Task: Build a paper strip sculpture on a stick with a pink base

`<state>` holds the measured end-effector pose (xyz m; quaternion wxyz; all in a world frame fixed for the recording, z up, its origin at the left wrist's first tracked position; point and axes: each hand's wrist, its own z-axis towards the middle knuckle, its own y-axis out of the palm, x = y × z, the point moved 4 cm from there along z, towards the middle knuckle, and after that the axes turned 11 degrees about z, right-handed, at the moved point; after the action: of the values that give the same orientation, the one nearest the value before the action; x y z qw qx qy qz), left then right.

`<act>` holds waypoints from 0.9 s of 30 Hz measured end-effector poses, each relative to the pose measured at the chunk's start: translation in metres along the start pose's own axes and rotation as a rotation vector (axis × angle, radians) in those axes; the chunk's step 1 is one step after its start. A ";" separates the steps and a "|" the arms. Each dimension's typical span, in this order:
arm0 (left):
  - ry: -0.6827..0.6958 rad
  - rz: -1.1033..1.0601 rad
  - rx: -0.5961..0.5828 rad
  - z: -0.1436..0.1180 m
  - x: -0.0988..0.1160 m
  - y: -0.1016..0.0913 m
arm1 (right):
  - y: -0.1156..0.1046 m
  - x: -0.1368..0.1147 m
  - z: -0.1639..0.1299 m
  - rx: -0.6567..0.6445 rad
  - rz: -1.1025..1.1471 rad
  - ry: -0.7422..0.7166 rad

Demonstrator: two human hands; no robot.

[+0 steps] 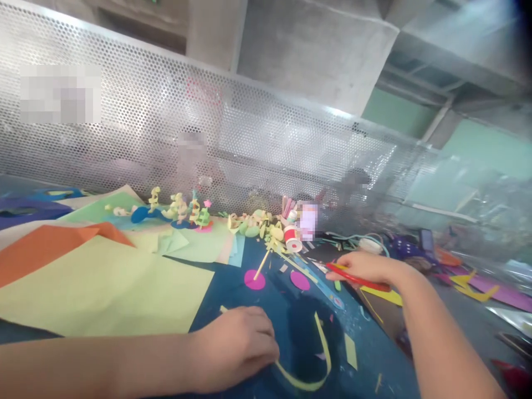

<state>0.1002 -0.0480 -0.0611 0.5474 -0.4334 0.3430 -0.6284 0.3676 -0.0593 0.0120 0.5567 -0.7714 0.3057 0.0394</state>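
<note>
My left hand (235,346) rests curled on a dark blue sheet (291,327) and pinches the end of a long curved yellow paper strip (320,360). Farther right, my right hand (366,267) is closed on a pair of red-handled scissors (357,280) lying low over the table. Two pink paper circles (254,280) lie on the blue sheet between the hands, with a thin wooden stick (262,265) leaning over one of them. Small yellow offcuts are scattered around.
Large yellow-green (103,293), orange (45,249) and green sheets cover the left of the table. A cluster of small curled paper figures (178,210) and a red-and-white spool (293,238) stand at the back, before a perforated metal screen (166,127). Purple and yellow scraps (486,288) lie right.
</note>
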 end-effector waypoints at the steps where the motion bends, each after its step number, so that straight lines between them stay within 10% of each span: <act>1: -0.035 -0.011 0.023 -0.002 -0.003 -0.004 | 0.004 0.007 0.008 -0.032 0.001 -0.006; 8: -0.305 -0.025 0.172 -0.018 -0.037 -0.014 | 0.011 0.006 0.027 0.026 -0.086 -0.009; 12: -0.403 -0.019 0.191 -0.025 -0.051 -0.009 | 0.016 -0.049 0.004 0.151 -0.081 -0.183; 15: -0.458 -0.056 0.185 -0.028 -0.056 -0.007 | 0.052 -0.104 -0.018 -0.042 0.098 -0.530; 18: -0.542 -0.140 0.185 -0.032 -0.062 -0.006 | 0.086 -0.130 -0.027 -0.037 -0.004 -0.579; 27: -0.687 -0.297 0.221 -0.035 -0.077 -0.003 | 0.085 -0.111 -0.007 -0.027 -0.032 -0.397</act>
<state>0.0687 0.0267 -0.0847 0.5769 -0.6019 0.0034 -0.5521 0.2323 -0.0344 -0.0123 0.5964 -0.7605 0.1771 0.1860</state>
